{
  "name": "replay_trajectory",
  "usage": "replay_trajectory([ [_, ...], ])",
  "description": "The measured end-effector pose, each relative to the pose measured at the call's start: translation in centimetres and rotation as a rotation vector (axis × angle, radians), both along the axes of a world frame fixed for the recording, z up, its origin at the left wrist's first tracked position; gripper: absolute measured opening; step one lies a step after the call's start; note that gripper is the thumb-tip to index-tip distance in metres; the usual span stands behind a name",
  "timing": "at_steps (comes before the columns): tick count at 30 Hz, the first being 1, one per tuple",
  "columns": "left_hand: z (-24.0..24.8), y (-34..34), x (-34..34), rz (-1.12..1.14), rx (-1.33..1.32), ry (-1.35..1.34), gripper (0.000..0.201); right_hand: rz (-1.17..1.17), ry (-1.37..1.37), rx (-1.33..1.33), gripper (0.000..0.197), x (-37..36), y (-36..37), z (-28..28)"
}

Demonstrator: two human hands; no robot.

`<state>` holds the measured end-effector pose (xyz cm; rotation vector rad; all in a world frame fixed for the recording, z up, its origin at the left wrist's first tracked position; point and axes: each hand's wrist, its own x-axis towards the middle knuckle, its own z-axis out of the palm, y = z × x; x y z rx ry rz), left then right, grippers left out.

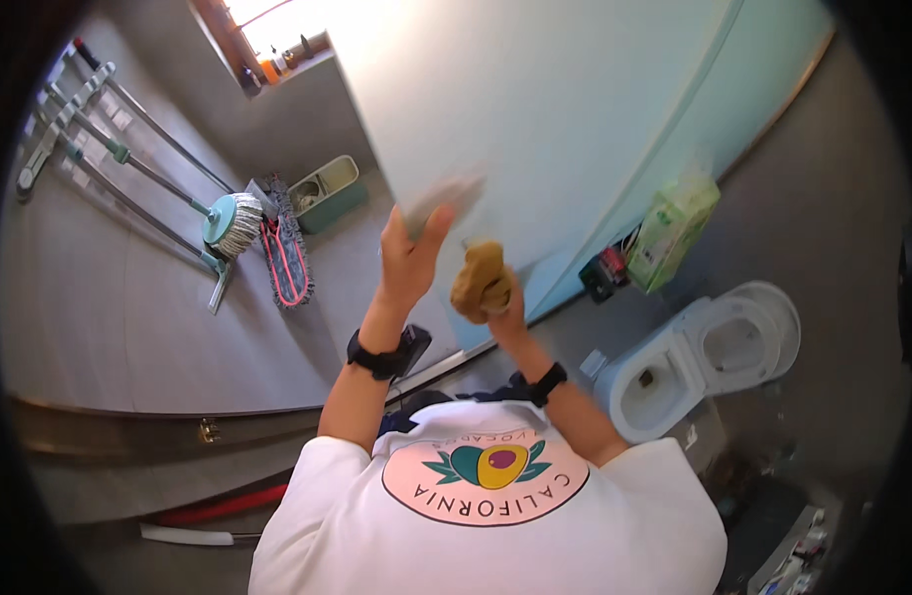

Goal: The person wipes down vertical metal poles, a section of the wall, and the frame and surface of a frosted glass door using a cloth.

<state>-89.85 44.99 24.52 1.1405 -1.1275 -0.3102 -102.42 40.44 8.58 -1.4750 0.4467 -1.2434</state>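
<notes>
My right hand (508,309) is closed round a bunched, mustard-yellow cloth (482,282), which is close to the pale blue panel (545,119). My left hand (410,260) is raised by the panel's left edge, with its thumb and a finger spread apart. The rest of its fingers are smeared by motion, and nothing shows in it. Whether either hand touches the panel I cannot tell. A black band with a small box (390,351) is on my left wrist, and another black band (549,383) is on my right.
A toilet (664,382) with its lid up stands at the right, below a green pack (671,233) and a dark red-and-black object (605,275). Mops (233,223) hang at the left beside a bucket (327,195). Small bottles (277,67) line the window sill.
</notes>
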Motion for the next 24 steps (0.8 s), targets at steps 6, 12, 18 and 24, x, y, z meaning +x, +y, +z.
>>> replay_trajectory([
  [6,-0.1,1.0,0.1,-0.134,0.020,0.207,0.029,0.095,-0.001,0.134,0.029,-2.1,-1.4,2.1],
  [12,-0.9,2.4,0.3,-0.063,0.001,0.277,0.033,0.287,-0.675,0.435,0.045,-6.7,-4.9,19.4],
  [18,-0.6,1.8,0.1,-0.025,0.019,0.253,0.033,-0.580,0.215,-1.404,0.069,-2.6,-9.5,36.3],
  [24,-0.5,1.7,0.5,-0.029,-0.033,0.248,0.030,-0.611,0.155,-1.500,0.056,1.6,-9.9,34.6],
])
